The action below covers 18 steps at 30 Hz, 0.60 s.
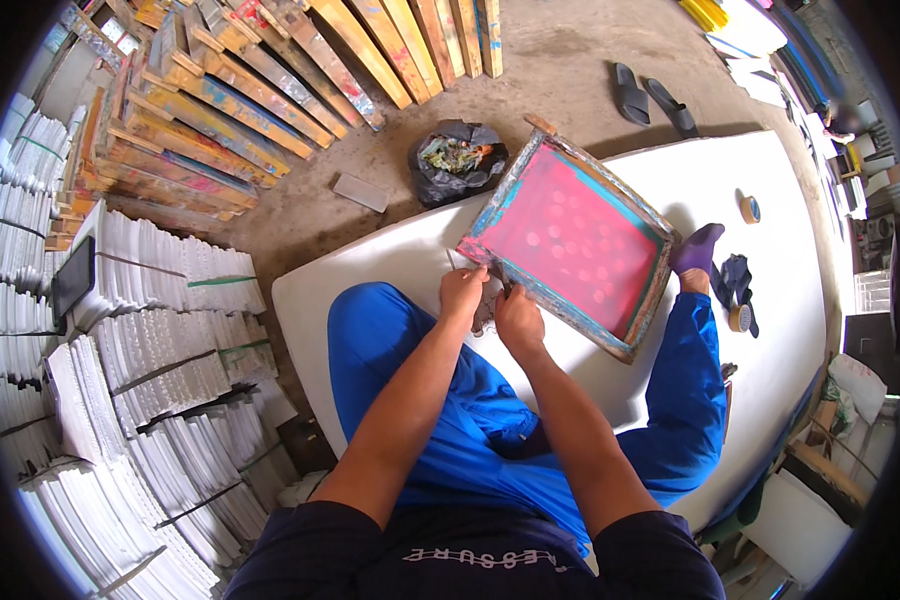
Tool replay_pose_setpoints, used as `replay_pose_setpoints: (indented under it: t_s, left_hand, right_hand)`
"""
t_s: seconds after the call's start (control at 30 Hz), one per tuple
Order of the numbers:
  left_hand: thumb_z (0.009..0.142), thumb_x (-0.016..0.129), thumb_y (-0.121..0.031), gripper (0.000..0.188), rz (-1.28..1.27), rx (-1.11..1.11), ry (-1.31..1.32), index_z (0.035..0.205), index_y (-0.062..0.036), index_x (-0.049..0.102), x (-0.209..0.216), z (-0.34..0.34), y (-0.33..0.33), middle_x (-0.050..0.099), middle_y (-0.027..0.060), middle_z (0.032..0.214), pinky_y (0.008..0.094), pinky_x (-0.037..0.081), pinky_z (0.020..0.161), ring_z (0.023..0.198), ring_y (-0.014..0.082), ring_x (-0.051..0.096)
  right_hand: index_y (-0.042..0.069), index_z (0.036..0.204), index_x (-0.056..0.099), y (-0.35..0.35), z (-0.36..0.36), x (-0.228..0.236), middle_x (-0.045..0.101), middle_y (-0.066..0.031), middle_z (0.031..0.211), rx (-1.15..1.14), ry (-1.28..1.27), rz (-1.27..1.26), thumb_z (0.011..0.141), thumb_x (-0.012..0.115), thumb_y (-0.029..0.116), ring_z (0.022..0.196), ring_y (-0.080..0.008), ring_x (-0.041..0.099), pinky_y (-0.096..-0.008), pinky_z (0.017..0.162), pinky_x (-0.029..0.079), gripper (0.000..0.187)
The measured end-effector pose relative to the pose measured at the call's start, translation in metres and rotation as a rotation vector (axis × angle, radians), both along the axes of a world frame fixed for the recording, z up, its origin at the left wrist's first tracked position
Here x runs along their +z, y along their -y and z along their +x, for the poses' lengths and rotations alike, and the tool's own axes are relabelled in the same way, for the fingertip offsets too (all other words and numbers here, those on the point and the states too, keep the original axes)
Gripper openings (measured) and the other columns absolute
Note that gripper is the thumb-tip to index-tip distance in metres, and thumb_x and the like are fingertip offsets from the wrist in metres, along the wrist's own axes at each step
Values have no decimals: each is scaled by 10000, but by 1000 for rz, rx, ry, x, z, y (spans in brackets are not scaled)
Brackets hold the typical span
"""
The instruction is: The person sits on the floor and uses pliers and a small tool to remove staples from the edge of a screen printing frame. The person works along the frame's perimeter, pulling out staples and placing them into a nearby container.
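I see the pink-meshed screen-printing frame (575, 240) lying tilted on the white bench (770, 180) against my blue-trousered legs, my left hand (462, 293) and right hand (518, 320) both with fingers closed at its near wooden edge, tape rolls (749, 209) and a dark cloth (735, 277) lying beyond.

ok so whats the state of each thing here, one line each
screen printing frame: tilted, near edge on the white board, pink mesh facing up
left hand: closed on the frame's near corner
right hand: gripping the frame's near edge
black bag: open, scraps inside
tape roll: lying flat on the board
sandals: off, on the floor
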<state>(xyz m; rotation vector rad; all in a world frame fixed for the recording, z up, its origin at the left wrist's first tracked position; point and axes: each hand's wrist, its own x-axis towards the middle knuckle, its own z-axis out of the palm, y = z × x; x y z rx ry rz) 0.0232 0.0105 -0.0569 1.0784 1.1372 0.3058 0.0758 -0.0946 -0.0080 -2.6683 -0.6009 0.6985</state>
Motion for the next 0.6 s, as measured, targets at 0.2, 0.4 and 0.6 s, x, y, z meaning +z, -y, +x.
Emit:
replay_pose_setpoints:
  t_s: [0.2,0.4,0.6]
  left_hand:
    - [926,713,-341,325,-65,-26,36,909,-18,731,9,-4,0,612,13,751,270,396,546,593,110,497]
    - [898,726,-270,247,-127,-251,-2,879,-25,746,15,-7,-4,613,6,723,268,398,561,634,116,509]
    - [864,758,-233,216,-78,-392,-87,871,-18,746,14,-9,-2,653,26,742,298,416,588,626,125,525]
  right_hand:
    - [3,1100,544,12,-8,-13,699,-304,902,42,50,-18,1003,508,375,864,-483,693,-559,776,552,386]
    - [10,1015,598,40,-15,-4,702,-262,841,183,-3,67,969,565,345,814,-455,704,-547,737,555,339]
    - [-7,938,632,60,0,-4,684,-172,735,176,-365,216,952,640,342,663,-312,683,-438,619,532,350]
